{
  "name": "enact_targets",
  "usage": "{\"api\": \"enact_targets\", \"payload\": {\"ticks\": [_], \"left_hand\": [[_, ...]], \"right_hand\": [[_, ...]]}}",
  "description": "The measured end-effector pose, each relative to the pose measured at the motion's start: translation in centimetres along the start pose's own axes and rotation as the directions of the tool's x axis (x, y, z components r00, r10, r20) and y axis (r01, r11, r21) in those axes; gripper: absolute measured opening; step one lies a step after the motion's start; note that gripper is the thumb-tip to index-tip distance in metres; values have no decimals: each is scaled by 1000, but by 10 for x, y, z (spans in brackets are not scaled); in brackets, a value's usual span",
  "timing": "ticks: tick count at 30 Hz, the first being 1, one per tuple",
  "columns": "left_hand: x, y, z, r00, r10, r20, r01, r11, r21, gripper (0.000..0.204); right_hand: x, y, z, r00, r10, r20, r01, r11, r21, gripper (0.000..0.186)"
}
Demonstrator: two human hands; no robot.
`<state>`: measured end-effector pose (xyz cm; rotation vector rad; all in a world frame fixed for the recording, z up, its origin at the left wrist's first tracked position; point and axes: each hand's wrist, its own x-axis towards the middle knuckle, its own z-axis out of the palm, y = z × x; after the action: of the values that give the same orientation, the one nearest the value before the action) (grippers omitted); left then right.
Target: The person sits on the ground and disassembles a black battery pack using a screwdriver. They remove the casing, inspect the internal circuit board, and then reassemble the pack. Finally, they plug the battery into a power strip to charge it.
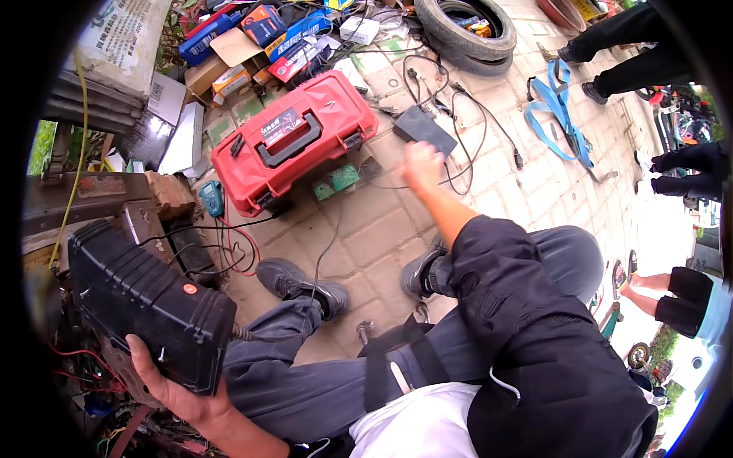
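My left hand [179, 393] grips the lower end of a long black ribbed plastic case [145, 305], which is tilted at the left beside my leg. The thumb lies along its side, and the other fingers are hidden behind or under it. A cable runs out of the case's near end. My right hand [422, 166] is stretched forward, just by the near edge of a black box-shaped charger [425, 130] with cords on the paving. Its fingers look curled but blurred; whether they touch the charger or a cord cannot be made out.
A red toolbox [298, 141] with a black handle stands ahead. A teal multimeter [211, 197] with leads and green circuit boards [336, 181] lie near it. Cartons [263, 27], tyres [467, 34] and a blue strap [559, 114] lie farther off. People stand at the right.
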<state>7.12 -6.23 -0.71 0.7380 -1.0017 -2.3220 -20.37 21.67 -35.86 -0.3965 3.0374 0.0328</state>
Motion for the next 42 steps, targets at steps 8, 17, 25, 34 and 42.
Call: {"api": "enact_targets", "payload": {"ticks": [8, 17, 25, 34, 42], "left_hand": [[-7, 4, -5, 1000, -7, 0, 7, 999, -38, 47], [-16, 7, -5, 994, 47, 100, -38, 995, -87, 44], [-22, 7, -8, 980, -3, 198, 18, 997, -78, 42], [-24, 4, 1, 984, -40, 174, 55, 995, -79, 41], [-36, 12, 13, 986, -37, 162, 49, 996, -70, 44]], "right_hand": [[-38, 4, 48, 792, -362, 492, 294, 932, 212, 26], [34, -5, -280, 596, -728, 338, 623, 685, 378, 21], [-13, 93, -502, 829, -497, -256, 534, 840, 99, 25], [-83, 119, -671, 796, -181, -578, 354, 913, 201, 17], [33, 61, -565, 747, -486, -453, 606, 778, 165, 24]]}}
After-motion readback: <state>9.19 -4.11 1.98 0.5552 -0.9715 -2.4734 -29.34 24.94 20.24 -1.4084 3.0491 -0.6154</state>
